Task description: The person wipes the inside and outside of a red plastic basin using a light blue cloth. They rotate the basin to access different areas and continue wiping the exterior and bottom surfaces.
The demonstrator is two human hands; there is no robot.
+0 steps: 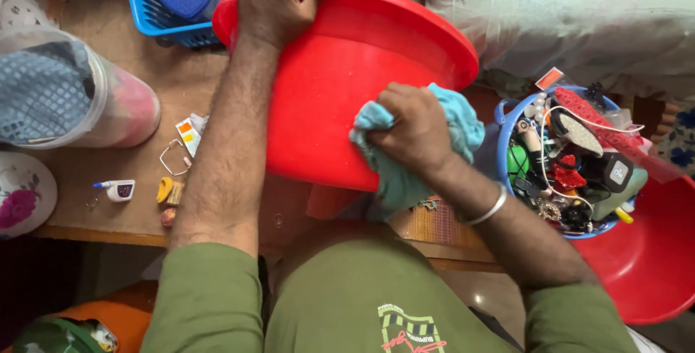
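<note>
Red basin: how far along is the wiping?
Done: nothing can be confirmed; no visibly cleaned patch shows. In hand: the left hand grips the rim of the tilted red basin, while the right hand presses a teal cloth against its outer wall. Left: the inside is hidden, so cannot tell.

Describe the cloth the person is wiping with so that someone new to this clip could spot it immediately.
Start at the big red basin tipped on its side over the wooden table. The left hand grips its rim, and the right hand presses a bunched cloth against its outer wall. The cloth is the only soft teal-blue thing there, unlike the hard blue basket and the blue tub of odds and ends.
</note>
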